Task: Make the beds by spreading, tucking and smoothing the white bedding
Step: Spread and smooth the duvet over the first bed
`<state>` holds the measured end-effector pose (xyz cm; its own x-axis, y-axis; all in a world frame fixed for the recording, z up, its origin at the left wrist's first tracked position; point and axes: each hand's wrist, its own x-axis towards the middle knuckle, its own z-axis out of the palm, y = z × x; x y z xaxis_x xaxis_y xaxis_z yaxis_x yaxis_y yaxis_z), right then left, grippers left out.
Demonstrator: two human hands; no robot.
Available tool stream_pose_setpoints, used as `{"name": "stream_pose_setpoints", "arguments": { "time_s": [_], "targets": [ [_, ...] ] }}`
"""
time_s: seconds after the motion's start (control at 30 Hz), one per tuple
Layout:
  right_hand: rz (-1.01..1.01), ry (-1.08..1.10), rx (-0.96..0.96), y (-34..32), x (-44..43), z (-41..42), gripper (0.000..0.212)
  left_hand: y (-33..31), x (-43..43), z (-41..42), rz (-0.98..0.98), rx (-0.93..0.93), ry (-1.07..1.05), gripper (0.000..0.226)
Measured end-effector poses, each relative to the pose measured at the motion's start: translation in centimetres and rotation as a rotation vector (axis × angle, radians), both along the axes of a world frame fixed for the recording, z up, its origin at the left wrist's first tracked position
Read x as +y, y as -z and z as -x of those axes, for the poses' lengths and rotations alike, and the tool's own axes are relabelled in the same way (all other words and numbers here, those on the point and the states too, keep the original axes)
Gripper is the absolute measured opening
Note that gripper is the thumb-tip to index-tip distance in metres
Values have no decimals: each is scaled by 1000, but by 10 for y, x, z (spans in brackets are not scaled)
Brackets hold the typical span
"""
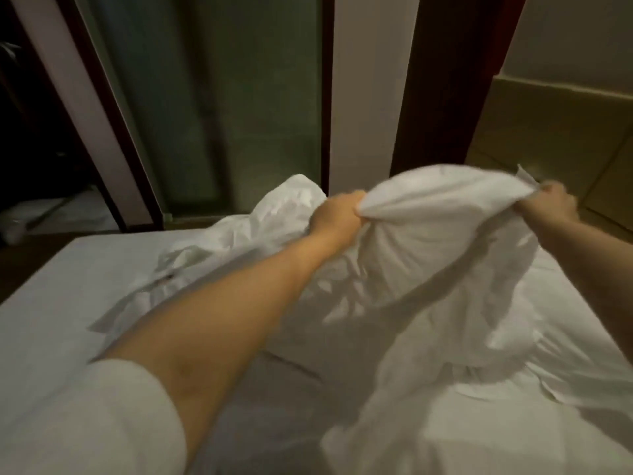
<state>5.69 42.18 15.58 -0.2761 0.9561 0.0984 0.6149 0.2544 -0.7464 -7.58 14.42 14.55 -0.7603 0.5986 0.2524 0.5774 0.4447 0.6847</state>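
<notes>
Sleeve [102, 416] nearest; both arms extended over the bed [44, 286].
Left hand [337, 214] and right hand [551, 202] each clench a bunched edge of the white bedding [445, 228], raised above the mattress. Judged light, soft, limp; best held at corners.

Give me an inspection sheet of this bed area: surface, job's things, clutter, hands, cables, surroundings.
Surface: mattress, white-covered, flat at the left.
Job's things: white bedding held up and bunched, lower part trailing onto the mattress.
Clutter: crumpled sheet heaped across the mattress's far half.
Hands: left hand and right hand each grip a top end of the white bedding.
Cables: nothing seen.
Surroundings: glass panel, dark wooden frame, tiled wall.
</notes>
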Motion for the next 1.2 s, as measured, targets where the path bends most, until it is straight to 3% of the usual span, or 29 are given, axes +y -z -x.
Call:
{"name": "stream_pose_setpoints", "arguments": {
  "time_s": [0.1,0.17,0.23,0.37,0.5,0.57,0.67,0.77,0.9,1.0,1.13,1.2],
  "targets": [
    [-59,-171,-175,52,-11,-17,57,71,21,-24,284,-53,114,30],
    [14,-464,-260,75,-50,-9,50,112,21,-37,434,-46,169,30],
    [115,-802,-463,96,-101,8,49,142,15,-42,534,-65,181,37],
    [235,-1208,-804,128,-193,42,66,160,-26,-31,650,-8,106,41],
    [-73,-1441,-980,152,-246,60,82,179,-112,-21,798,-36,27,52],
    [-151,-1426,-914,167,-260,67,66,195,-149,-26,801,-107,18,55],
    [-92,-1413,-801,179,-266,75,40,215,-190,-31,855,-167,4,63],
    [-37,-1394,-743,173,-261,77,33,225,-211,-31,958,-238,-27,58],
    [-137,-1264,-581,180,-254,69,30,227,-207,-25,827,-258,-151,35],
    [-195,-1143,-458,181,-246,58,19,227,-203,-17,710,-276,-200,43],
    [-165,-889,-127,149,-218,50,13,228,-188,-4,705,-205,-235,70],
    [-182,-782,-74,129,-194,44,15,216,-165,5,615,-163,-274,60]
  ]
}}
